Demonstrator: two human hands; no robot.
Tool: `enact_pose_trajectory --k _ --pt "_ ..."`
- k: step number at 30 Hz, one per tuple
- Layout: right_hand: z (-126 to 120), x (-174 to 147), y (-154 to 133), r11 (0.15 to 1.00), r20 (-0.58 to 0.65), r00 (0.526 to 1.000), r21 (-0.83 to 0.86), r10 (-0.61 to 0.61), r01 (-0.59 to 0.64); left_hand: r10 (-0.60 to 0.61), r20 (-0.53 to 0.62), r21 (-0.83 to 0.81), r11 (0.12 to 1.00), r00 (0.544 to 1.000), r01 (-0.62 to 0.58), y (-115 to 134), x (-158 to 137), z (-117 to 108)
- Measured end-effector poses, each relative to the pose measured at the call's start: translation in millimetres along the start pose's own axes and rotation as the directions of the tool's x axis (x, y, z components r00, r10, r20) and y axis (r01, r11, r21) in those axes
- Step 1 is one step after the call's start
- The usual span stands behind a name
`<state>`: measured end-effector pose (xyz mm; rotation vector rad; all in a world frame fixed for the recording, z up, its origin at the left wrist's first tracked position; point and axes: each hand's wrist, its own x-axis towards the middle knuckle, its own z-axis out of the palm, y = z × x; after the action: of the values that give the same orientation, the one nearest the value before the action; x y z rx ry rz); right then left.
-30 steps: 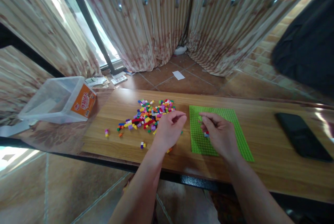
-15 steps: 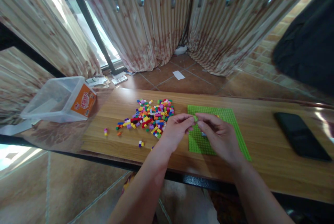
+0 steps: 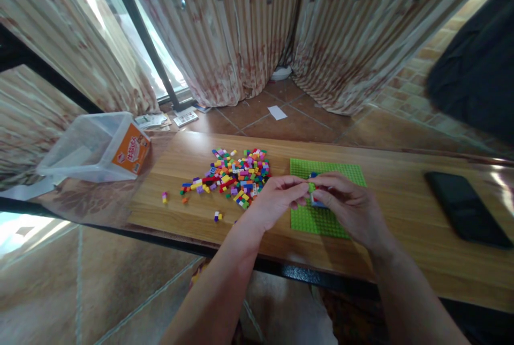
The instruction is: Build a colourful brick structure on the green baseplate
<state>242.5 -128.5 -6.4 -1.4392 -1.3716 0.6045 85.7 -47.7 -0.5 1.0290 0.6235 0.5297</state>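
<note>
A small light-green brick (image 3: 311, 187) sits between the fingertips of both hands, partly hidden by them. My left hand (image 3: 281, 195) is closed in a pinch at its left side. From the right, my right hand (image 3: 349, 205) pinches the same brick, thumb and forefinger pressed together. Both hands are over the green studded baseplate (image 3: 300, 220), which lies on the wooden table. Under my right fingers a pale-blue block piece (image 3: 318, 203) shows on the baseplate, and a dark-blue brick (image 3: 312, 175) peeks out just above the fingertips. The hands cover the rest.
A heap of coloured bricks (image 3: 236, 173) spreads left of my hands, with several loose ones nearby. A black phone-like slab (image 3: 466, 208) lies on the right of the table (image 3: 393, 189). A clear plastic bin (image 3: 90, 168) with an orange label stands at the far left.
Both hands have shifted slightly right with the green brick. More of the pale-blue piece and a dark-blue brick now show by the fingers. The view has tilted slightly.
</note>
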Motion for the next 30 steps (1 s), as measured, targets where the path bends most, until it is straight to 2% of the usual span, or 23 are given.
enact_pose_trajectory --k 3,7,12,19,30 --pt "-13 2 13 0.993 -0.083 0.996 -0.116 0.018 -0.027 -0.014 -0.092 0.018 1.000 0.996 0.016 0 2 -1" --pt "-32 5 35 0.913 -0.122 0.992 -0.402 0.014 -0.062 0.012 -0.237 0.002 1.000 0.971 -0.012 2 3 -6" --pt "-35 7 50 0.837 -0.084 0.994 -0.547 -0.074 0.017 0.016 -0.278 -0.021 1.000 0.960 -0.022 5 3 -9" --pt "-29 8 59 0.787 -0.042 0.995 -0.615 -0.093 0.047 0.010 -0.266 -0.005 1.000 0.964 -0.012 5 1 -7" --pt "-26 10 57 0.812 -0.039 0.994 -0.581 -0.098 0.057 0.015 -0.280 0.023 1.000 0.960 -0.009 5 0 -8"
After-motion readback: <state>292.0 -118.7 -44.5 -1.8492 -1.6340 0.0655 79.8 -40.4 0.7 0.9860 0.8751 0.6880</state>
